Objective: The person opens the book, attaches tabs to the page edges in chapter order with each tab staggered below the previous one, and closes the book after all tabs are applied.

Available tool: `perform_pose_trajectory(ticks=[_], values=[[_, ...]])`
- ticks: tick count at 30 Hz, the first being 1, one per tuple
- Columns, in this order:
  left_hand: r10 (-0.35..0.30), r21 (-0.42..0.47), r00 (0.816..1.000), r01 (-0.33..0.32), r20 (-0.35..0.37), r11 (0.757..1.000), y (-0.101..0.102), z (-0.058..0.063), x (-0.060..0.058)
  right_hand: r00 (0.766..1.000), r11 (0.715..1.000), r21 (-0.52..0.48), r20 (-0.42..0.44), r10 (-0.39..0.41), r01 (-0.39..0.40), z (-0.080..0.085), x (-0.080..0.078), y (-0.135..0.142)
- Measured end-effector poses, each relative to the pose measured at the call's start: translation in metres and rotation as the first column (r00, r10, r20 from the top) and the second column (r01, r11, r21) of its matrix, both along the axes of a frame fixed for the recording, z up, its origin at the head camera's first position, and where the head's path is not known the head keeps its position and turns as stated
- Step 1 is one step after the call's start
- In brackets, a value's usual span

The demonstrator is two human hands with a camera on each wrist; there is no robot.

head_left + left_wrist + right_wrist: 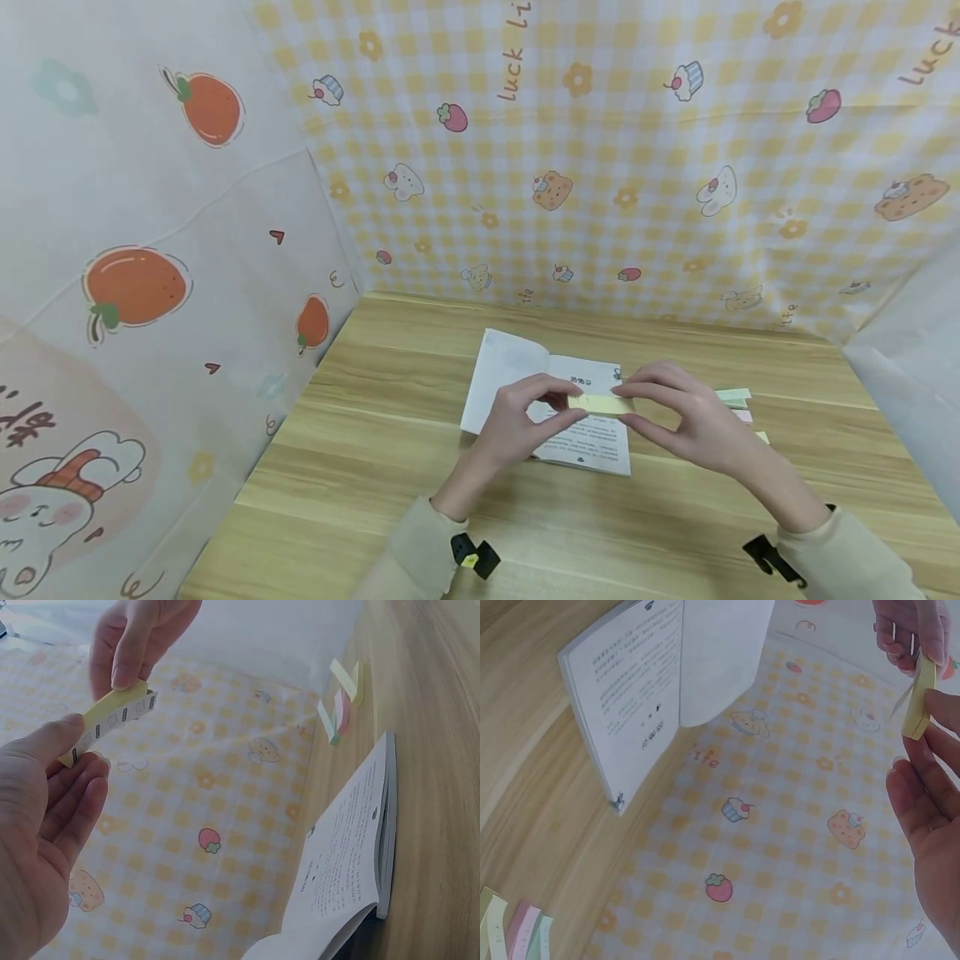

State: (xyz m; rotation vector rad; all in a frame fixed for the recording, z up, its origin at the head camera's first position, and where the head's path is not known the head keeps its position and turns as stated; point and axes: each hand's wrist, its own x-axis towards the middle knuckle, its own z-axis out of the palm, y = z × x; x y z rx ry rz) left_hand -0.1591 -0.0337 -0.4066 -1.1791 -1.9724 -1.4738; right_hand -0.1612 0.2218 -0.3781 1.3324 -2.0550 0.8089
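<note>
A narrow pad of yellow sticky notes point(600, 405) is held up between both hands, over the open book point(502, 367). My left hand point(517, 421) pinches its left end between thumb and fingers. At the opposite end, my right hand point(690, 421) pinches it in the same way. In the left wrist view, a white strip with dark printed marks runs along one side of the pad point(112, 712). The right wrist view shows a thin flap standing away from the pad point(921, 701) near the left fingers.
Right of the book on the wooden table point(337, 500) lie green sticky notes point(733, 397), a pink one point(742, 416) and a yellow one point(762, 437), partly behind my right hand. A checkered cloth point(480, 167) hangs at the back, with a white printed one point(225, 192) at left.
</note>
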Motion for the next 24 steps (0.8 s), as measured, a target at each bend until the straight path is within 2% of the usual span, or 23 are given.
perform_pose_trajectory(ticks=[4, 8, 11, 18, 24], values=[[-0.003, 0.010, 1.000, 0.003, -0.004, 1.000, -0.002, 0.017, 0.009, 1.000, 1.000, 0.003, 0.015, -0.008, 0.008, 0.000, 0.000, 0.001], [-0.007, 0.016, 1.000, 0.007, 0.002, 1.000, -0.002, 0.018, 0.011, 1.000, 1.000, -0.007, 0.023, -0.008, 0.008, 0.000, 0.000, 0.002], [-0.014, 0.024, 1.000, 0.013, 0.020, 1.000, -0.002, 0.013, 0.010, 1.000, 1.000, -0.017, 0.025, -0.011, 0.012, 0.000, 0.000, 0.002], [-0.028, 0.033, 0.998, 0.026, 0.061, 0.999, -0.001, -0.009, -0.002, 0.999, 0.999, -0.032, 0.051, -0.012, 0.014, 0.001, 0.001, 0.003], [-0.032, 0.031, 0.997, 0.030, 0.072, 0.999, -0.003, -0.013, -0.004, 0.998, 0.999, -0.050, 0.064, -0.009, 0.013, 0.002, 0.002, 0.002]])
